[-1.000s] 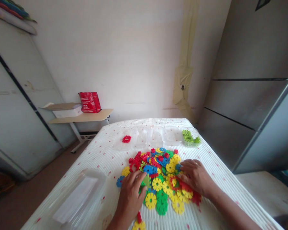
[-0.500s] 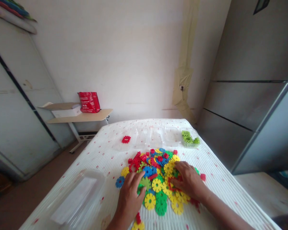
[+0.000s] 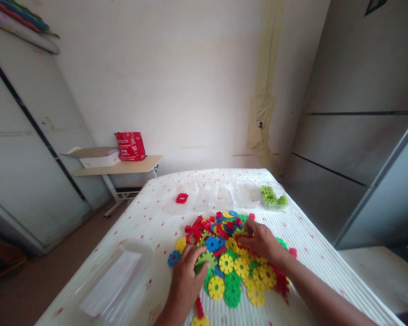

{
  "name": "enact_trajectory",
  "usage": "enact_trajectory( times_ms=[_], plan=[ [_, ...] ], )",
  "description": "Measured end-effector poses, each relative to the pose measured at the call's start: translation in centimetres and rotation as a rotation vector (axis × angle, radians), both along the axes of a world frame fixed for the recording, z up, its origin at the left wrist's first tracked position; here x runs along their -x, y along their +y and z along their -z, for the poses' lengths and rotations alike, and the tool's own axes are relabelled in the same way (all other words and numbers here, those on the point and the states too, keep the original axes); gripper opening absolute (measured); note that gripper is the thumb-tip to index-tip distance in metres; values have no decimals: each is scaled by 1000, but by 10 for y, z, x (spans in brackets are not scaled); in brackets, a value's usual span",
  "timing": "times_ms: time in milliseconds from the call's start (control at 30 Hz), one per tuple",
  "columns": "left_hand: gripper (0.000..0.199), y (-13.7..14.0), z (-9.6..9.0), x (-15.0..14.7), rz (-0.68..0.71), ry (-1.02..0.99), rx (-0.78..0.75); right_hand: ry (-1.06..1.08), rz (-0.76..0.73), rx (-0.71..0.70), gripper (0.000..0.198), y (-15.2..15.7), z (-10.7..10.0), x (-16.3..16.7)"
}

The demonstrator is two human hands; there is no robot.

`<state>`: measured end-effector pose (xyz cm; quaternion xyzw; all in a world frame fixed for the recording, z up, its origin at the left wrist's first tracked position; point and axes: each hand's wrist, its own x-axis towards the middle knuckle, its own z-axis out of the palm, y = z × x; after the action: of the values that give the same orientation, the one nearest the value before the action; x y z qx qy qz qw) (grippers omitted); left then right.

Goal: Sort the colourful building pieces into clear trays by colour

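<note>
The right hand (image 3: 262, 241) has moved farther up the pile (image 3: 224, 257), grip unclear; left fingers (image 3: 193, 254) hold a green piece (image 3: 206, 259).

The head-worn camera looks from over the six-o'clock end of the table (image 3: 148, 222), facing twelve o'clock toward the wall (image 3: 190, 90) and slanting down. Nearest the lens come the left hand (image 3: 187, 276), just past six, and the right hand (image 3: 264, 244), between four and five; the wall stands well beyond.
</note>
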<state>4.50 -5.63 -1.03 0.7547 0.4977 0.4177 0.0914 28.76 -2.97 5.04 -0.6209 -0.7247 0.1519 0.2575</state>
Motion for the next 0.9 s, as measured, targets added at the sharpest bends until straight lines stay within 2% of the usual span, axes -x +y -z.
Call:
enact_trajectory(
  times_ms=[133,233,333,400,500,733,900],
  plan=[
    [25,1,-1,1,15,-68,45,74,-45,-88,13,0,-1,4],
    [25,1,-2,2,12,-97,37,31,-157,-167,13,-6,3,7],
    [24,1,-1,3,0,-112,27,-32,-343,-145,19,-13,2,9],
    [24,2,0,4,-1,-116,26,-54,-394,-123,19,-18,-1,8],
    [24,3,1,4,-2,-111,37,-66,-352,-118,13,-22,-6,2],
    [29,3,1,4,14,-142,42,-154,-243,-74,26,-22,-1,-4],
    [31,3,1,4,27,-159,33,-264,-175,-103,14,-22,2,2]
  ],
)
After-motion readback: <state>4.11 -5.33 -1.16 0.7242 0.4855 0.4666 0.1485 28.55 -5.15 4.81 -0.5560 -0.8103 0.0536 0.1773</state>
